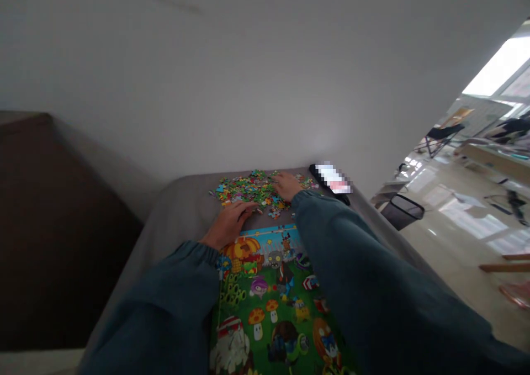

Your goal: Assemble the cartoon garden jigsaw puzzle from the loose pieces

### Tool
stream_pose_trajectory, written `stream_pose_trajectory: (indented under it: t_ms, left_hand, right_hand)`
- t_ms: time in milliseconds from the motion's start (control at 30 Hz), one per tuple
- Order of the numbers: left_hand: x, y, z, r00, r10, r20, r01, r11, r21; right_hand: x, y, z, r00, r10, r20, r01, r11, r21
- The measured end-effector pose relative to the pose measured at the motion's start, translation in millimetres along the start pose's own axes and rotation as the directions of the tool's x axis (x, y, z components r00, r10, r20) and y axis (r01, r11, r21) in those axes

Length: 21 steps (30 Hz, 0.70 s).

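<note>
A loose pile of small jigsaw puzzle pieces (pixel 244 189), mostly green, yellow and multicoloured, lies on the grey cloth surface. My right hand (pixel 287 186) rests over the right part of the pile, fingers stretched out among the pieces. At the pile's near edge is my left hand (pixel 232 220), its fingers extended to the right and slightly curved; a small pale bit lies by its fingertips. Nearer to me, a glossy picture sheet (pixel 265 303) with cartoon plants and zombies on green lies between my forearms. Sleeves hide parts of its sides.
A phone with a lit, blurred screen (pixel 331 177) lies right of the pile. Behind the surface rises a plain pale wall (pixel 248 88). A dark brown panel (pixel 58 231) stands at the left. To the right are a shiny floor and a dark mesh bin (pixel 401 212).
</note>
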State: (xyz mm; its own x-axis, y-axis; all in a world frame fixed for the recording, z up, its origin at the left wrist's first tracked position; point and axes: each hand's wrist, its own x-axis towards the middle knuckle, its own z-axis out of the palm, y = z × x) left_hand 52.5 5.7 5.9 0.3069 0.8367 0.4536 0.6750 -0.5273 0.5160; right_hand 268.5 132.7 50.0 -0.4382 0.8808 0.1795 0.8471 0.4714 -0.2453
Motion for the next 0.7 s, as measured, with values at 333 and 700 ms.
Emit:
stream_pose_trajectory:
  t_ms: [333, 700]
  left_hand:
    - [4, -5, 0.8, 0.945, -0.257, -0.203, 0.213, 0.953, -0.217]
    - [6, -8, -1.5, 0.911, -0.330, -0.248, 0.269, 0.931, -0.248]
  right_hand:
    - [15, -5, 0, 1.000, -0.011, -0.028, 0.014, 0.994, 0.110]
    - [6, -35, 9, 0.976, -0.059, 0.210, 0.044, 0.996, 0.075]
